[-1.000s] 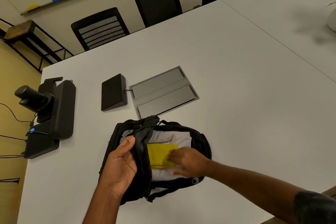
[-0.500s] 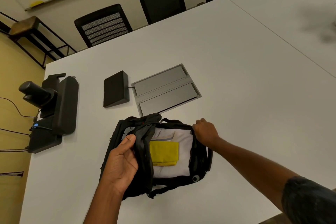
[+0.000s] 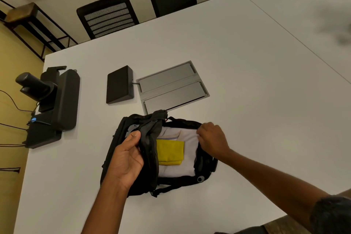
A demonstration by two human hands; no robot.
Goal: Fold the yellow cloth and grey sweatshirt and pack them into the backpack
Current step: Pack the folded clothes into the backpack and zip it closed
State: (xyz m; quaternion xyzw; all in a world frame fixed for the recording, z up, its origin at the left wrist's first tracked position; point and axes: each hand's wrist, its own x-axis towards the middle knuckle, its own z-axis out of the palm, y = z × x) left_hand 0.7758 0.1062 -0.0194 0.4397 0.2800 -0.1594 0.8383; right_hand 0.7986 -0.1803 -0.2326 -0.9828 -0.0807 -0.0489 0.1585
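A black backpack (image 3: 204,174) lies open on the white table (image 3: 247,81) in front of me. Inside it the folded grey sweatshirt (image 3: 187,167) fills the main compartment, pale and flat. The folded yellow cloth (image 3: 170,151) rests on top of the sweatshirt, toward its left side. My left hand (image 3: 126,159) grips the backpack's black front flap and holds it back to the left. My right hand (image 3: 212,139) is closed on the backpack's far right rim, at the upper corner of the opening.
A black box (image 3: 119,84) and a grey metal cable hatch (image 3: 172,86) sit just beyond the backpack. A black camera unit on a stand (image 3: 51,104) occupies the table's left edge, with cables hanging. Black chairs (image 3: 108,16) line the far side.
My right hand left the yellow cloth, moved up to the backpack's far right rim and closed on it. My left hand kept hold of the flap.
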